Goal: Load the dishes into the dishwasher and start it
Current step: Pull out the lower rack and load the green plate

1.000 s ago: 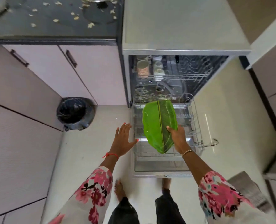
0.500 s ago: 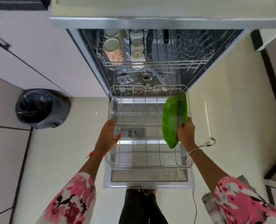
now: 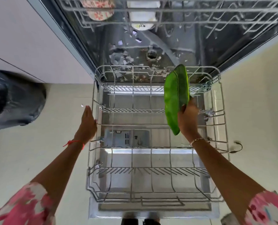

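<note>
The dishwasher stands open with its lower wire rack point(image 3: 92, 159) pulled out over the dropped door point(image 3: 151, 211). My right hand point(image 3: 187, 117) grips a green leaf-shaped plate point(image 3: 175, 96) by its near end and holds it on edge over the rack's back right part. My left hand point(image 3: 87, 122) lies with straight fingers against the rack's left rim. The upper rack point(image 3: 200, 21) holds a floral cup point(image 3: 97, 10) and a white cup point(image 3: 142, 15).
A bin with a black liner point(image 3: 13, 98) sits on the floor to the left. Pale cabinet fronts point(image 3: 29, 38) run beside the dishwasher. Debris litters the tub floor point(image 3: 135, 59). A cable point(image 3: 237, 146) lies on the floor at the right.
The view has closed in on the dishwasher. My right hand has turned the green plate on edge and lowered it toward the rack's right side. My left hand has moved onto the rack's left rim.
</note>
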Tool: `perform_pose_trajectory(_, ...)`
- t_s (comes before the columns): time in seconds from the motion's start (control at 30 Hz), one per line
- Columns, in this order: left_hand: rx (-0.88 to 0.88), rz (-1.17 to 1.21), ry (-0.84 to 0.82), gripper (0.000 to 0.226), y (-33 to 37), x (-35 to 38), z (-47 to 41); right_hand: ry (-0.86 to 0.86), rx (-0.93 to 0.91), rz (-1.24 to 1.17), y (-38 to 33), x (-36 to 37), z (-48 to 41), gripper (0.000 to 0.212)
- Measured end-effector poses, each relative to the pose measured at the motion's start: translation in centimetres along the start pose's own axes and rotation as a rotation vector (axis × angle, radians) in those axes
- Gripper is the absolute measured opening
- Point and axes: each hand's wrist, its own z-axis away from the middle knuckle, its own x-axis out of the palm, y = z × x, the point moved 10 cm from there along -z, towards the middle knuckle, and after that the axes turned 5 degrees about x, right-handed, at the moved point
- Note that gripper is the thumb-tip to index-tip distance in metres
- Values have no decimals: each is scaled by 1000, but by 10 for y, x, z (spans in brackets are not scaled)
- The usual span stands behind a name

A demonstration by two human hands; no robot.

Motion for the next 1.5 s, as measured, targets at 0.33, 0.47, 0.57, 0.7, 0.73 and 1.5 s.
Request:
perform_pose_trajectory(0.33, -59, 221, 68, 88, -9, 13, 3, -21, -16, 106, 9, 51, 3, 40)
perform_pose_trajectory(0.47, -52, 216, 80, 89, -11, 13, 4, -50, 6, 126, 16, 75, -2, 42)
perform_pose_trajectory(0.57, -40, 201, 91, 88, -12, 12, 4, -98, 20, 96, 24, 93, -5, 41)
perform_pose_trajectory(0.7, -22, 180, 81, 86, -12, 13, 2, -132, 24, 49, 31, 101, -7, 40)
perform_pose_trajectory(0.73, -16, 173, 76, 86, -11, 13, 2, -152, 24, 56, 31, 101, -7, 40)
perform_pose_trajectory(1.5, 222, -190, 59, 67, 180, -218, 206, -598, -574, 647, -258, -46, 172, 51)
